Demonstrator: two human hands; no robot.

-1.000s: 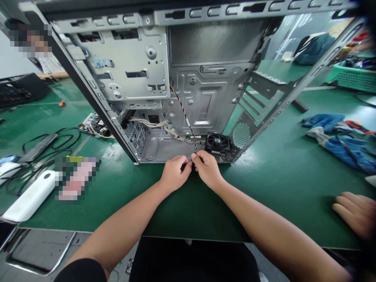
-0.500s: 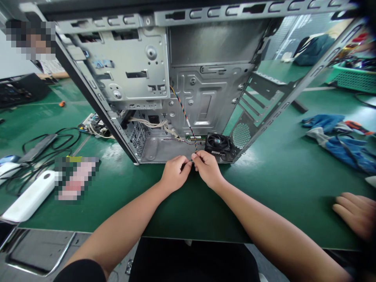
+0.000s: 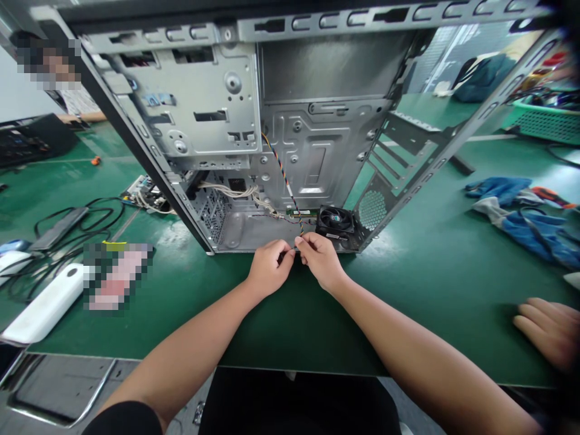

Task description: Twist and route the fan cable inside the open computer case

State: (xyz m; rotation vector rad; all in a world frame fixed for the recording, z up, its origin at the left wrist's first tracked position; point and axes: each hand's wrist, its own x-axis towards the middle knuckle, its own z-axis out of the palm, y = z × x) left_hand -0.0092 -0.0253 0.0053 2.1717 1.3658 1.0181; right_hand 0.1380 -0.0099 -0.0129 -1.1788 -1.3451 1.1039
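Green matte bench mat (image 3: pixel 430 266) carried an open PC case (image 3: pixel 226 115) of bare stamped steel, ribbed and perforated. Left hand (image 3: pixel 268 267) and right hand (image 3: pixel 319 258) met at its near edge, both sets of fingertips pinched shut on the end of a thin twisted multicoloured cable (image 3: pixel 284 174) that ran up the back panel. Square black fan (image 3: pixel 336 220) sat just behind the right hand. Crumpled blue cloth (image 3: pixel 521 205) lay far right.

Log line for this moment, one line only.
left hand: pinching multicoloured wire end; right hand: pinching same wire; place: computer case front edge; fan: behind right hand
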